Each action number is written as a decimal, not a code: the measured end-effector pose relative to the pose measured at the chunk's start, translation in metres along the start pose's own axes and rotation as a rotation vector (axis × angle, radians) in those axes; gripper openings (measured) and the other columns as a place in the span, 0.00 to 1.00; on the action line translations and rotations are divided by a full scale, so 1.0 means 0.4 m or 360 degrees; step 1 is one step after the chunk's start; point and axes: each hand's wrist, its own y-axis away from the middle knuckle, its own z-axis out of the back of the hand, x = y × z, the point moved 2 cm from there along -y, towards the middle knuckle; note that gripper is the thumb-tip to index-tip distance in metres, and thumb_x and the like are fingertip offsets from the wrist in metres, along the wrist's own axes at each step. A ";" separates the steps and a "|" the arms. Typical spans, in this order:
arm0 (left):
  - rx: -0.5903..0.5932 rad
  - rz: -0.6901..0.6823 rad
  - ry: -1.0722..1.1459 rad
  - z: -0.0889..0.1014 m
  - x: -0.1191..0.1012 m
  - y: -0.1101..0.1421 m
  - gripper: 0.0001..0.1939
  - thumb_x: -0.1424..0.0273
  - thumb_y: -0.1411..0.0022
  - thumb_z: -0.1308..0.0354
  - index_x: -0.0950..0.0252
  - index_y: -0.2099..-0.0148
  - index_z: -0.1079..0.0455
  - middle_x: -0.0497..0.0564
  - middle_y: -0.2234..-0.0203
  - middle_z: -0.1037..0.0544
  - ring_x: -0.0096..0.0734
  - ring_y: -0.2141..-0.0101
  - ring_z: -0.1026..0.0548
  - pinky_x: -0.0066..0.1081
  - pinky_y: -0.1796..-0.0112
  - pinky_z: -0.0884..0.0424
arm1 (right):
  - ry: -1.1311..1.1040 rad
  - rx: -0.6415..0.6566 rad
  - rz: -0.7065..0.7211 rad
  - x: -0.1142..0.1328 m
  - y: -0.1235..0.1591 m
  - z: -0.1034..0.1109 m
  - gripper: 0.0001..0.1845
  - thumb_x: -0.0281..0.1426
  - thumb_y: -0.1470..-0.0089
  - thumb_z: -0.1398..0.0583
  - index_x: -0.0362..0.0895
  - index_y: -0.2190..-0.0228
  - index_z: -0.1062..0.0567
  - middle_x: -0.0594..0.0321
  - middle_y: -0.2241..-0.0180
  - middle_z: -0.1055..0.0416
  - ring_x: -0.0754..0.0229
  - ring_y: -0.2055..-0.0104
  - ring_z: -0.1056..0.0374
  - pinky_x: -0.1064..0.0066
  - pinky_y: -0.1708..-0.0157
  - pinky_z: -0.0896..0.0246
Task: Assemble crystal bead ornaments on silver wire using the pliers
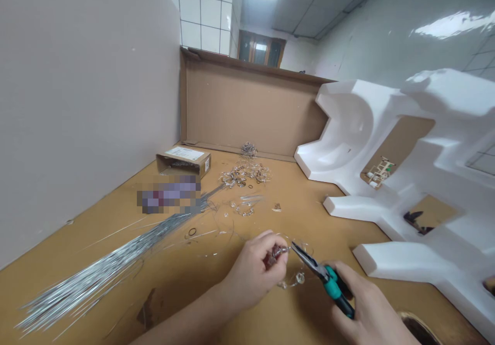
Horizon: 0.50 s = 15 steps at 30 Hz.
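Observation:
My left hand (257,265) is closed, its thumb and fingers pinching a beaded wire strand (300,278) with clear round beads that hangs down beside it. My right hand (359,301) grips long-nose pliers (332,285) with green and black handles. The tips of the pliers point at the left fingertips, close to the wire there; whether the jaws touch it I cannot make out. Left of the hands lies a bundle of straight silvery wires (116,260). Beyond them a cluster of clear beads, rings and wire pieces (247,175) is spread on the tabletop (185,304).
A small open cardboard box (201,167) stands at the back left, near a blurred-out purple item (170,195). A darker heap of small pieces (248,149) sits by the cardboard back wall (251,108). White moulded foam (394,257) borders the right side. One dark ring (192,232) lies alone.

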 end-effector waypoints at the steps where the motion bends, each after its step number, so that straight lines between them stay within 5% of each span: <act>1: 0.0018 0.0049 0.0080 -0.003 0.005 -0.001 0.05 0.75 0.46 0.52 0.64 0.69 0.35 0.43 0.79 0.40 0.20 0.80 0.42 0.21 0.78 0.44 | 0.0075 -0.0041 0.0056 0.000 -0.001 0.006 0.18 0.23 0.63 0.50 0.48 0.66 0.36 0.65 0.73 0.32 0.61 0.73 0.35 0.73 0.74 0.42; 8: 0.0028 0.0142 0.0137 -0.008 0.013 -0.004 0.05 0.72 0.43 0.52 0.64 0.67 0.34 0.44 0.78 0.38 0.22 0.78 0.41 0.22 0.77 0.43 | 0.0805 -0.0544 0.0494 -0.004 -0.006 0.036 0.17 0.28 0.58 0.46 0.42 0.62 0.35 0.55 0.69 0.31 0.51 0.66 0.35 0.63 0.68 0.41; 15: 0.0049 0.0160 0.0098 -0.009 0.016 -0.002 0.06 0.71 0.43 0.52 0.64 0.66 0.34 0.44 0.77 0.38 0.22 0.78 0.41 0.23 0.76 0.43 | 0.1131 -0.0572 0.0591 0.001 -0.004 0.046 0.15 0.27 0.56 0.47 0.40 0.63 0.34 0.55 0.71 0.33 0.50 0.66 0.38 0.61 0.67 0.45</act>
